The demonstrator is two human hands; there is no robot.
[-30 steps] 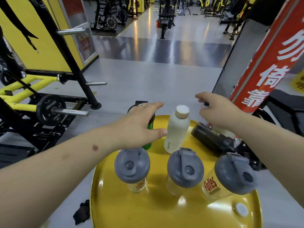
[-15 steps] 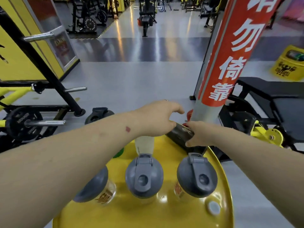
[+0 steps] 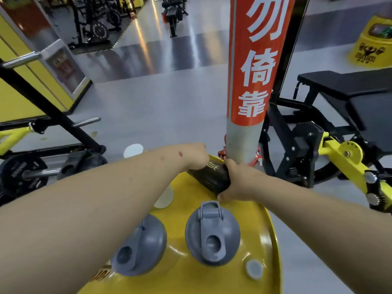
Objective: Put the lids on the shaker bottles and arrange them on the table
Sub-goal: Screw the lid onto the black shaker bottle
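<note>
A black shaker bottle (image 3: 213, 177) lies on its side at the far edge of the round yellow table (image 3: 266, 230). My left hand (image 3: 196, 157) is curled over its far end and my right hand (image 3: 236, 184) grips its near end. Two shaker bottles with grey flip lids stand closer to me, one (image 3: 140, 245) partly under my left forearm, the other (image 3: 212, 234) in full view. A white bottle (image 3: 164, 198) stands behind my left arm, mostly hidden. A black-lidded bottle (image 3: 83, 163) shows at the left past the arm.
A small grey round cap (image 3: 254, 269) lies on the table near its right rim. A red and grey pillar (image 3: 252, 71) rises just behind the black bottle. A black bench (image 3: 350, 88) stands to the right, a weight rack (image 3: 23, 175) to the left.
Both hands have come together on the lying black bottle, the left one crossing from the green bottle. The view has swung right, and the leftmost grey-lidded bottle is out of sight.
</note>
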